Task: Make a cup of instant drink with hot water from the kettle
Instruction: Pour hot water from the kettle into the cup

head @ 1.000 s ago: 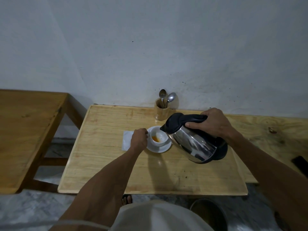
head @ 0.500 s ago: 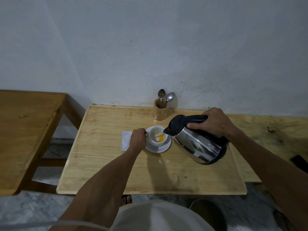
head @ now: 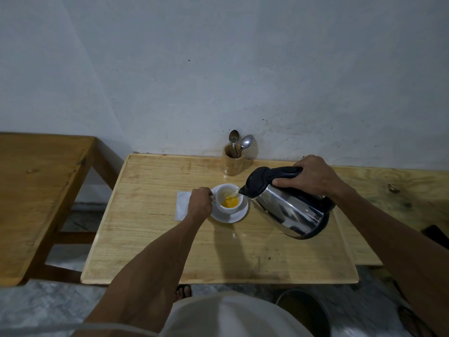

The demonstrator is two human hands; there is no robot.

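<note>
A white cup point(head: 224, 190) stands on a white saucer point(head: 237, 216) on the light wooden table point(head: 150, 239). Orange-yellow liquid point(head: 229, 203) lies in the cup's bottom. My left hand point(head: 199, 205) is closed on the cup's left side, at its handle. My right hand point(head: 313, 177) grips the black handle of a steel kettle point(head: 289, 211). The kettle is tilted left, its spout over the cup's right rim, and a thin stream of water runs into the cup.
A wooden holder point(head: 232, 162) with two spoons stands by the wall behind the cup. A white paper sachet point(head: 181, 205) lies left of the saucer. A darker wooden table point(head: 36, 190) stands at the left. A dark bucket point(head: 303, 310) sits on the floor.
The kettle has drawn closer to the cup and tipped further. The orange-yellow liquid in the cup has grown. My left hand has stayed at the cup.
</note>
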